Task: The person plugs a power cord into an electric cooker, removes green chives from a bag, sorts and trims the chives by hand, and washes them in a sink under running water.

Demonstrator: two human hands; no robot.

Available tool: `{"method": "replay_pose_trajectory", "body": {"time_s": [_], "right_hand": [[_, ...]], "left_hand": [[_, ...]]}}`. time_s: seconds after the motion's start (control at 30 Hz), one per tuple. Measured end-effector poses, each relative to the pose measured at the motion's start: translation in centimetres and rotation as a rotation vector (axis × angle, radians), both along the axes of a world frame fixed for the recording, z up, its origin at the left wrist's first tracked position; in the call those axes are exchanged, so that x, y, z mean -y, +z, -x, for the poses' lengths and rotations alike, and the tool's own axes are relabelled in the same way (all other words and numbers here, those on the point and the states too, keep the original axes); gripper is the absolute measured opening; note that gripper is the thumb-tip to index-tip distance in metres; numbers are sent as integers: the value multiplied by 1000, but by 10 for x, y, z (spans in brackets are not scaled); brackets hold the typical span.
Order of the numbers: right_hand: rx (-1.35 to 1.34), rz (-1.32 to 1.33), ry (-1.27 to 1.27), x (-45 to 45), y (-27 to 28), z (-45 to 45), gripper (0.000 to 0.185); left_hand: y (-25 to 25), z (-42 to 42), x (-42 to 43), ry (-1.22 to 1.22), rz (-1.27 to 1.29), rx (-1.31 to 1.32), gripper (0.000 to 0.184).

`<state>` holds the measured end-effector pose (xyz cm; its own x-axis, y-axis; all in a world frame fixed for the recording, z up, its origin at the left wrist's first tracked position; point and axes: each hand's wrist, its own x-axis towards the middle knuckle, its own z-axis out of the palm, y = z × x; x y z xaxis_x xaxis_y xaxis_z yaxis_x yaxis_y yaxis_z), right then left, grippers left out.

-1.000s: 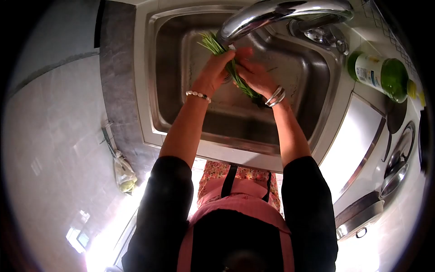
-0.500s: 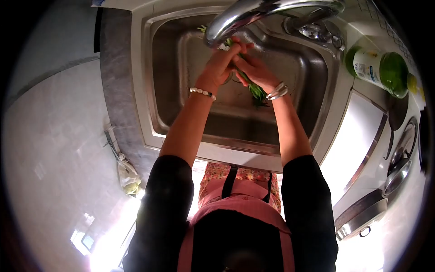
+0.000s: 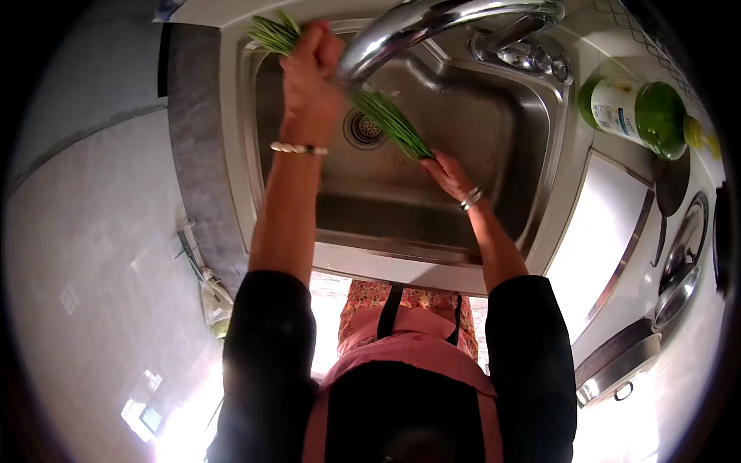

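Observation:
A bunch of long, thin green chives (image 3: pixel 392 126) stretches slantwise over the sink (image 3: pixel 432 197), passing under the faucet spout (image 3: pixel 386 38). My left hand (image 3: pixel 312 69), slightly blurred, is wrapped round its upper left part, and cut-looking ends stick out beyond the fist above the sink's back left rim. The lower right end sits in my right hand (image 3: pixel 448 174), its fingers closed on it over the middle of the basin. Part of the bunch is hidden behind my left hand and the spout.
A round drain (image 3: pixel 364 130) lies in the basin floor. Right of the sink stand a green detergent bottle (image 3: pixel 637 116), a pot lid (image 3: pixel 687 239) and a pan (image 3: pixel 617 370). The faucet base (image 3: pixel 513 46) is at the back right.
My hands were together under the spout around the chives. Now they are apart: the left has moved up and left, the right down and right, with the bunch stretched between them.

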<state>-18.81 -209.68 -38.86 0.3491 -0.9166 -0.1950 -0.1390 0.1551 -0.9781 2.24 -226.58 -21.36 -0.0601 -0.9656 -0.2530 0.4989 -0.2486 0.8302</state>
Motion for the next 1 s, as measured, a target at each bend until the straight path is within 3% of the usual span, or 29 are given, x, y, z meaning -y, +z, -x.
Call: {"method": "replay_pose_trajectory", "body": {"time_s": [0.07,0.17,0.23,0.3,0.43,0.47,0.57,0.67,0.77,0.93,1.0], "right_hand": [[-147,-171,102,-8,5,15,26],[-509,14,301,-13,-2,41,22],[-622,269,133,-14,18,54,21],[-601,383,-69,6,53,74,21],[-346,270,-511,48,142,85,18],[-364,283,-601,55,157,90,16],[-638,649,-903,78,195,87,18],[-942,1092,-808,111,203,89,21],[-791,934,-714,103,183,84,26],[-935,882,-590,57,209,69,27],[-648,716,-462,37,221,32,31]], "left_hand": [[31,10,4,178,-60,72,16],[9,3,-2,84,-106,149,13],[-6,16,-19,-102,353,873,14],[1,40,-42,-166,0,347,15],[0,57,-63,-137,-121,128,13],[-5,51,-67,-153,-130,114,12],[1,43,-70,-142,-155,164,9],[17,42,-75,-43,-169,181,8],[11,28,-80,78,-166,92,7],[23,6,-88,195,-66,25,14],[50,15,-94,242,-54,78,17]]}}
